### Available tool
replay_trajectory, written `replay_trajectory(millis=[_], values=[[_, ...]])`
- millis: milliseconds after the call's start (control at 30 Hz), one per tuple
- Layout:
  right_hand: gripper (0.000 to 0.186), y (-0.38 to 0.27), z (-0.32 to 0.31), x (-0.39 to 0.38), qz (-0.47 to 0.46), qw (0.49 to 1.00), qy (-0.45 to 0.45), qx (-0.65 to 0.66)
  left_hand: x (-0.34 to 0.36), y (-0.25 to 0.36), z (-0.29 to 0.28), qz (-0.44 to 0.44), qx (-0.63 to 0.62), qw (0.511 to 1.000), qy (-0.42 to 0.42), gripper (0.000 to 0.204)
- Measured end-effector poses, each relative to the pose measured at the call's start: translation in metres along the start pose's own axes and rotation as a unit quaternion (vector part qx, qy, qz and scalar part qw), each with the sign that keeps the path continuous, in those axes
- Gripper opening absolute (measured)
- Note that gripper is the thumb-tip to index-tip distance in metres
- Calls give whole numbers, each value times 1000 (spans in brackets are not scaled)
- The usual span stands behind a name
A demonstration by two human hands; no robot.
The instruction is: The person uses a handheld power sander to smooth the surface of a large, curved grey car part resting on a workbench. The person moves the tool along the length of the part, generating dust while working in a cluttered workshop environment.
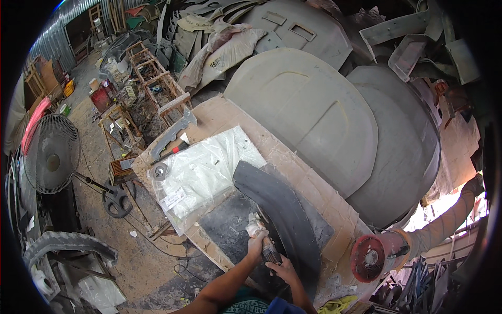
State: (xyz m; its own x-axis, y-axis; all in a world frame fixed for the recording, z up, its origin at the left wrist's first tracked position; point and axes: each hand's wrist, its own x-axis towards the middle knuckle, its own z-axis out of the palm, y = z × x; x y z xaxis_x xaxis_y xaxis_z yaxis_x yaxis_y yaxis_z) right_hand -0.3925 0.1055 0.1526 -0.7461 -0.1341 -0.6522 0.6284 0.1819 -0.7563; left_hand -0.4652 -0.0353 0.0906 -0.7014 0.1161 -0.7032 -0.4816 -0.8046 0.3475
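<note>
My left hand (256, 246) is wrapped round the front of an angle grinder (271, 252), just behind its dusty, whitish head. Closed on the rear of its dark body is my right hand (284, 270). The grinder's head is beside the inner edge of a long, curved dark-grey panel (290, 214), shaped like a fender flare; whether its disc touches the panel I cannot tell. The panel lies across a flat black sheet (219, 225) on the work table. Its near end runs down beside my right forearm.
Plastic-wrapped white material (209, 162), a tape roll (160, 171) and a red-and-black tool (177, 149) lie on the cardboard-covered table (334, 220). Large grey panels (308, 115) lean behind it. A red-rimmed blower (368, 257) with a duct stands right, a fan (51, 157) left.
</note>
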Motion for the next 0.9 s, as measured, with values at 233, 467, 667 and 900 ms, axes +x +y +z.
replay_trajectory(millis=[233,467,667,900], values=[[59,8,27,24,-161,977,-18,-138,0,47,-66,33,-48,996,-69,30],[65,-22,-36,142,-320,820,207,-427,-39,109,-145,65,-82,994,-20,34],[84,-32,-4,193,-298,734,93,-603,-78,128,-195,90,-79,993,10,43],[71,-31,-18,190,-351,666,-18,-658,-78,128,-208,85,-112,990,30,43]])
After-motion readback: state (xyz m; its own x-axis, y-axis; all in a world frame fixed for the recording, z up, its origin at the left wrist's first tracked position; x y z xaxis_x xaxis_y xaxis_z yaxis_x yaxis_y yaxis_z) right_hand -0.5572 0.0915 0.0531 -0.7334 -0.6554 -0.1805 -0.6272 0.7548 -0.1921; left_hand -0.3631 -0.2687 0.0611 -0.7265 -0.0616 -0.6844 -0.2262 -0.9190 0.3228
